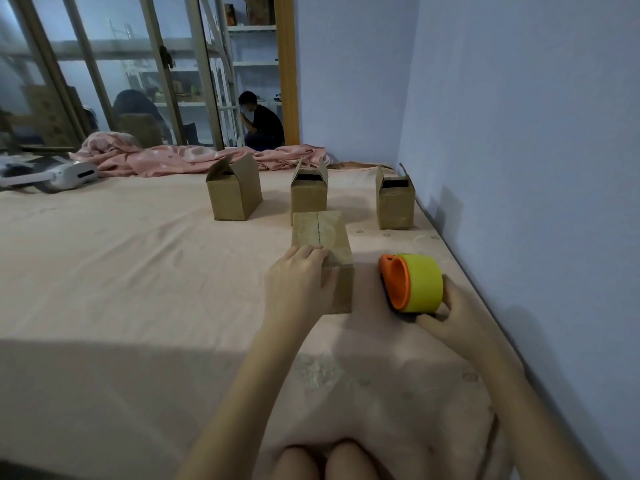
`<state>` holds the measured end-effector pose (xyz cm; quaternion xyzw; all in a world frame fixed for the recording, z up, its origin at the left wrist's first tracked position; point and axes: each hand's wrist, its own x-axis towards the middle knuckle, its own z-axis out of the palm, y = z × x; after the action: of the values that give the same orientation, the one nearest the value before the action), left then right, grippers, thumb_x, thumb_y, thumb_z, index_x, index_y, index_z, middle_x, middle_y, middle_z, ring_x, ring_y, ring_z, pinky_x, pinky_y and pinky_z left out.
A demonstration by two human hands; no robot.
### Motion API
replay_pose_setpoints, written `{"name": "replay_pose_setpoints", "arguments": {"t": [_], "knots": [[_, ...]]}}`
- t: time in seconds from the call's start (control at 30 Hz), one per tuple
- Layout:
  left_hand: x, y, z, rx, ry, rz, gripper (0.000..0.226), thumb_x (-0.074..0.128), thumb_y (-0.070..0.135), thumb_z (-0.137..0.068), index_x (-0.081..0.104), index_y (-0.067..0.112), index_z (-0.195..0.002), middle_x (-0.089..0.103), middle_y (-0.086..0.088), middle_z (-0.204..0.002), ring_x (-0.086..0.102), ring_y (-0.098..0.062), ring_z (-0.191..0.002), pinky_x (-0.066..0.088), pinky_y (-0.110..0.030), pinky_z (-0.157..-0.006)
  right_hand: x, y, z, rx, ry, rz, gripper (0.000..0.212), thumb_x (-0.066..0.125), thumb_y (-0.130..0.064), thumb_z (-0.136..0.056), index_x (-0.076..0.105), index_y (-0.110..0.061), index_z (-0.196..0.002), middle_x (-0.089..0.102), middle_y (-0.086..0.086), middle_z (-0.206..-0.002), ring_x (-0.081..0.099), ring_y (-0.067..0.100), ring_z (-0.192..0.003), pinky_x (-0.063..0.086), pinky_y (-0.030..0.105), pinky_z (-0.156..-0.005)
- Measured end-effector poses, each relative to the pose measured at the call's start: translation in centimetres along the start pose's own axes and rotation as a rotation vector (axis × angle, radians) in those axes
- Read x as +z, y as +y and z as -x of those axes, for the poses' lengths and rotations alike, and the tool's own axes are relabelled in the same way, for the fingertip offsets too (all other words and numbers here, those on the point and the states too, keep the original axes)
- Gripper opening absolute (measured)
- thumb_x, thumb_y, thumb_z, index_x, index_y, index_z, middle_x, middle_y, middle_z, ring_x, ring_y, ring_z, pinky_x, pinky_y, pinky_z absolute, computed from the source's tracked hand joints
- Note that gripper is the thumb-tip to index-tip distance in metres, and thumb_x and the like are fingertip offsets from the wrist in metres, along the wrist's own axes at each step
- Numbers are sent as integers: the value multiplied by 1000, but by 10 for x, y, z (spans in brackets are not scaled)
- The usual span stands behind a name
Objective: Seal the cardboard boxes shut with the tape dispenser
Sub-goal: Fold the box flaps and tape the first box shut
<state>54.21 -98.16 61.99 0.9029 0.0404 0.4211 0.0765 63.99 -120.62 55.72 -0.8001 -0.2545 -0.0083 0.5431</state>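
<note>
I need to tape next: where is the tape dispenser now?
In the head view, the tape dispenser rests on the bed, gripped by the right hand, just right of the closed box.

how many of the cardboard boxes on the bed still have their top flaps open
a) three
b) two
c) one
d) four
a) The three far boxes have flaps standing up, while the nearest box, which the left hand rests on, has its flaps folded flat.
</note>
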Motion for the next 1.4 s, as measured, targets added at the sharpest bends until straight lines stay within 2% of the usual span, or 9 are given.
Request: {"name": "replay_pose_setpoints", "arguments": {"t": [0.1, 0.17, 0.27, 0.43, 0.53, 0.63, 0.77, 0.97, 1.4], "knots": [[-2, -2, -5, -46, -76, -10, 19, 66, 29, -84, 71, 15, -96, 70, 3, -93, 61, -18, -85, 40, -26, -58, -6, -5, 4, -21, 238, -53, 48, 69, -6, -78, 46, -27, -115, 57, -9, -111, 56, 9, -105, 47, 30, -90], [-3, -5, -8, -60, -120, -24, 22, 59, 35, -89, 68, 20, -102, 67, 7, -98, 57, -14, -89, 35, -23, -60, -4, -17, 7, 33, 518, -88, 38, 67, -29, -72, 48, -26, -105, 58, -5, -101, 58, 16, -93, 50, 40, -83], [-9, -6, -8, -51, -150, -4, 25, 57, 39, -90, 66, 22, -106, 65, 8, -104, 54, -13, -94, 36, -22, -65, 2, -43, 13, -139, 737, 43, 30, 53, -39, -70, 50, -25, -96, 58, -2, -92, 57, 15, -80, 47, 24, -69], [-19, -22, -3, -3, -352, 96, 65, 64, 57, -78, 46, 31, -135, 26, 4, -150, 24, -15, -133, 26, -33, -106, 35, -80, 5, -373, 375, 145, 16, 61, -4, -86, 63, -16, -95, 60, -7, -92, 56, -3, -86, 43, 3, -71], [-27, -43, 2, -310, -236, 544, 55, 57, 48, -87, 45, 28, -136, 39, 7, -141, 42, -6, -119, 38, -23, -97, 57, -86, -2, -338, 230, 125, 19, 57, -3, -89, 65, -9, -105, 61, -7, -97, 56, -10, -90, 44, 4, -75], [-24, -62, 11, -545, -165, 731, 28, 50, 13, -96, 58, 12, -124, 65, -4, -113, 63, -14, -95, 54, -31, -83, 70, -80, -8, -285, 238, 68, 21, 56, -6, -91, 67, -11, -108, 62, -15, -93, 59, -9, -89, 44, 4, -77], [-10, -58, 28, -572, -194, 845, 20, 56, 6, -93, 67, 4, -110, 70, 3, -90, 68, -13, -81, 57, -25, -66, 81, -74, -11, -187, 274, 14, 20, 57, -9, -91, 70, -11, -107, 64, -20, -87, 61, -10, -84, 44, 3, -74], [7, -44, 37, -603, -46, 828, 13, 59, 14, -92, 68, 11, -101, 69, 3, -96, 65, -13, -83, 58, -29, -58, 89, -71, -8, -142, 360, 8, 22, 56, -13, -92, 69, -12, -110, 62, -20, -87, 57, -13, -80, 42, 1, -73], [9, -44, 38, -590, -16, 713, 4, 63, 29, -88, 64, 33, -87, 67, 19, -86, 63, -10, -77, 56, -47, -61, 98, -71, 0, -199, 396, -1, 26, 60, -9, -89, 65, -3, -114, 60, -13, -97, 49, -29, -84, 35, -7, -73]]}}
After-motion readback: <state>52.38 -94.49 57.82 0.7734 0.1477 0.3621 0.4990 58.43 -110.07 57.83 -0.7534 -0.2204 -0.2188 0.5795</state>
